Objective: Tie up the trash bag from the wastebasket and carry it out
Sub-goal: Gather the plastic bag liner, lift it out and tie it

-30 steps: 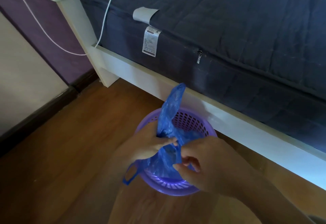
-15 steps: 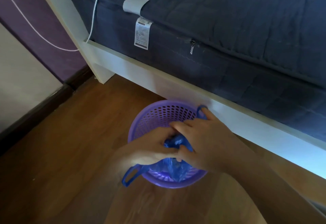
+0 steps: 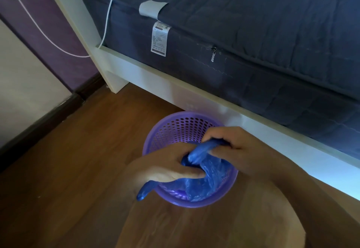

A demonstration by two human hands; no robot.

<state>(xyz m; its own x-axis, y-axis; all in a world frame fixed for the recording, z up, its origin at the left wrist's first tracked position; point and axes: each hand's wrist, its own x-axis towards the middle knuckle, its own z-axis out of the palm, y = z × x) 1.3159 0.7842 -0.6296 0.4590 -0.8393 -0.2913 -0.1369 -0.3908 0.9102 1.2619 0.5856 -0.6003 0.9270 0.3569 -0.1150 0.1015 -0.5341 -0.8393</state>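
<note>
A blue plastic trash bag (image 3: 206,181) sits inside a round purple perforated wastebasket (image 3: 175,128) on the wooden floor beside the bed. My left hand (image 3: 163,167) grips one twisted handle of the bag, whose end sticks out below the hand at the lower left. My right hand (image 3: 237,148) pinches the other twisted handle above the basket. The two handles cross in a bunched twist between my hands.
A white bed frame (image 3: 155,80) with a dark quilted mattress (image 3: 253,33) runs right behind the basket. A white cable (image 3: 106,25) hangs by the bedpost. A purple wall and dark baseboard (image 3: 39,123) lie to the left. Wooden floor (image 3: 78,169) spreads at the front left.
The bag handle that stood up a second ago has been pulled down and crossed. My right hand has drawn its handle back toward the right, tightening the twist between the hands.
</note>
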